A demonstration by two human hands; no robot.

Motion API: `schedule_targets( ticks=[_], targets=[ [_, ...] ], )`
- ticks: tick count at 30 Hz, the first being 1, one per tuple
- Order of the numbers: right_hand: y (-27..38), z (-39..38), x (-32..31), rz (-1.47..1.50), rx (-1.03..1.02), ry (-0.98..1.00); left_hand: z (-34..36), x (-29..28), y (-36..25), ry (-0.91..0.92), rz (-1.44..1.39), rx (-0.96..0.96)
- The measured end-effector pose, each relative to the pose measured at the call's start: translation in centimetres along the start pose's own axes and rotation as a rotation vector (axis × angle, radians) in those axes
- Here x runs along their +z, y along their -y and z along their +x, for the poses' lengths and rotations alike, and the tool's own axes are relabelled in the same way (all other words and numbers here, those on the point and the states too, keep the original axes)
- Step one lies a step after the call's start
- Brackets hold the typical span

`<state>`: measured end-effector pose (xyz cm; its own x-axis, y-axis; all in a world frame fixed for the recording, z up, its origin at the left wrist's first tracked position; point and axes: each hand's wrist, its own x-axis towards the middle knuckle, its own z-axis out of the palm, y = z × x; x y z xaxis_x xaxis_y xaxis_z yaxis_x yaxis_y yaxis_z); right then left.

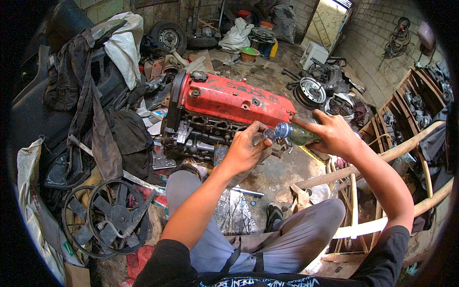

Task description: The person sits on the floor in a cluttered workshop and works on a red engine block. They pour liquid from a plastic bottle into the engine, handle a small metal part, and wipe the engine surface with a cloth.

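Observation:
My right hand (333,133) is wrapped round a clear greenish plastic bottle (300,136), tipped on its side with its blue neck (283,130) pointing left. My left hand (248,149) is closed in a pinch at the bottle's mouth. Between its fingers shows a small clear piece (270,134), which looks like plastic; its exact kind is not plain. Both hands are raised in front of a car engine (201,138) with a red valve cover (234,95). A black oil cap (199,76) sits at the cover's left end.
Radiator fans (117,217) and a dark car panel (33,115) lie at the left. Wooden rails (382,158) and a crate of parts (411,105) stand at the right. Behind the engine are a tyre (168,37), a green-rimmed basin (249,53) and a bare wheel (311,91).

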<state>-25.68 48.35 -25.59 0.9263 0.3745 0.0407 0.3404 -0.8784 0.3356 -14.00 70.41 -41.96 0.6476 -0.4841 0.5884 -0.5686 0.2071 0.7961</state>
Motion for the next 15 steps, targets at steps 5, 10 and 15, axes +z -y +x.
schedule_targets(
  ticks=[5, 10, 15],
  targets=[
    [-0.56, -0.25, 0.48, 0.013, -0.024, -0.028, 0.05, 0.01, -0.03, 0.021, 0.007, -0.029],
    [-0.39, -0.15, 0.49, 0.022, -0.015, -0.024, -0.04, -0.11, 0.37, 0.027, 0.033, -0.033],
    [-0.52, -0.25, 0.59, 0.013, -0.027, -0.036, -0.11, 0.06, 0.46, 0.018, 0.005, -0.022]
  ],
)
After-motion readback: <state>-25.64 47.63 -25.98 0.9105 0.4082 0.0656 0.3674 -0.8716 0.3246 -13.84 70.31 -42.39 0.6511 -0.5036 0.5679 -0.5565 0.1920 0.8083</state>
